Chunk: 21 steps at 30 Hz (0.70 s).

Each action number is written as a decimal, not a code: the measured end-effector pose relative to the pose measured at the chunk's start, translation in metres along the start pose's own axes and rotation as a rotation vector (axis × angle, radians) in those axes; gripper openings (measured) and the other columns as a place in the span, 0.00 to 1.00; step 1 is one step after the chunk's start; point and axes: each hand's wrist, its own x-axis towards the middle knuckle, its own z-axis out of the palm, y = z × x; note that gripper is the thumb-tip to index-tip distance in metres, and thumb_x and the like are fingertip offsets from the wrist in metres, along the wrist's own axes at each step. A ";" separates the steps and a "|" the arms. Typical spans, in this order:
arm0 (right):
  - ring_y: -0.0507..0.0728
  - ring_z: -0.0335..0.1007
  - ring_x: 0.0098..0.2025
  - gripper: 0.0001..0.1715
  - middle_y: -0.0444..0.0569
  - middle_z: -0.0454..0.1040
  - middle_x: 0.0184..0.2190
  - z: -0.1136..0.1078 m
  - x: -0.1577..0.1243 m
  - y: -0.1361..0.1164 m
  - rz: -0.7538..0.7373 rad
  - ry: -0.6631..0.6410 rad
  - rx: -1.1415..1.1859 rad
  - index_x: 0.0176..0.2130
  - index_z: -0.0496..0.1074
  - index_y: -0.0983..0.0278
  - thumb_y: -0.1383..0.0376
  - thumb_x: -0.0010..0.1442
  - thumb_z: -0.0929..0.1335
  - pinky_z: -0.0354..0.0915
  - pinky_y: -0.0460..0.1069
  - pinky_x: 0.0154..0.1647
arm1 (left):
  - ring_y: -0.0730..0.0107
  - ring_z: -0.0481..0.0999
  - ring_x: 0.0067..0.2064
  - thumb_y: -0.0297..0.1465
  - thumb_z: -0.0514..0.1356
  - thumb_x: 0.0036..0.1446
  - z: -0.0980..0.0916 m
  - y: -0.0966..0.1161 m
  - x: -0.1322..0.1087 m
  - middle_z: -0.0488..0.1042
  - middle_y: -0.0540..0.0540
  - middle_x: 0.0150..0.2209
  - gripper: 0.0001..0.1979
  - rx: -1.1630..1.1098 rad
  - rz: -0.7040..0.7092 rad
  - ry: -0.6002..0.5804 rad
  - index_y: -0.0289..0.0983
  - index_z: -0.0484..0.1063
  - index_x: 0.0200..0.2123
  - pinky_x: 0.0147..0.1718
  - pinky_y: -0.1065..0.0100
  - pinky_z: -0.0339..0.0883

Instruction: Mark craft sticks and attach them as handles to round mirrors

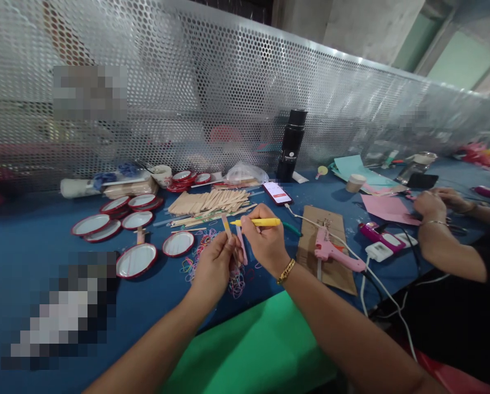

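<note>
My left hand [214, 260] pinches an upright wooden craft stick [227, 225], part of which is coloured yellow. In my right hand [266, 241] is a yellow marker pen [265, 222], its tip pointing left at the stick's upper part; whether it touches cannot be made out. A pinkish stick [241, 245] stands just behind, between the hands. Beneath them lies a tangle of colourful rubber bands [237, 285]. Beyond my hands is a heap of plain craft sticks [206, 203]. Round white pieces with red rims [136, 260] lie to the left, some stacked.
A pink glue gun [337, 254] rests on cardboard [346, 279] at right, with white cables nearby. Behind stand a lit phone [276, 192], a black bottle [292, 145] and a perforated metal screen [237, 82]. Another person's hands [433, 205] work at far right, near pink paper [386, 209].
</note>
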 end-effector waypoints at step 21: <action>0.52 0.70 0.28 0.05 0.42 0.72 0.27 0.002 0.002 0.012 0.083 -0.037 0.190 0.32 0.71 0.61 0.62 0.59 0.68 0.66 0.48 0.30 | 0.75 0.61 0.19 0.48 0.62 0.57 -0.002 0.006 0.006 0.71 0.52 0.20 0.18 -0.030 0.026 0.081 0.39 0.69 0.28 0.19 0.73 0.53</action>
